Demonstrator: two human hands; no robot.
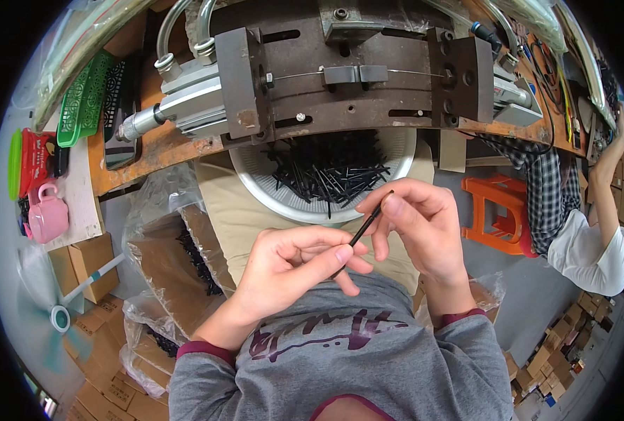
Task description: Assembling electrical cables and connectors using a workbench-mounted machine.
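A thin black rod (366,226) slants up to the right between my hands, above my lap. The fingers and thumb of my left hand (294,263) pinch its lower part. At its upper tip, the thumb and fingers of my right hand (424,224) close on it. Just beyond my hands, a white basket (249,181) holds a pile of similar black rods (326,172). Past the basket, a dark metal fixture (294,95) spans the bench, with two small grey blocks (357,74) at its middle on a thin rod. Neither hand touches the fixture.
Pneumatic cylinders with clear hoses (192,98) flank the fixture. At left are a green basket (84,98), a pink mug (47,214), a fan (59,318) and plastic-lined cartons (164,259). An orange stool (494,216) and another person (585,245) are at right.
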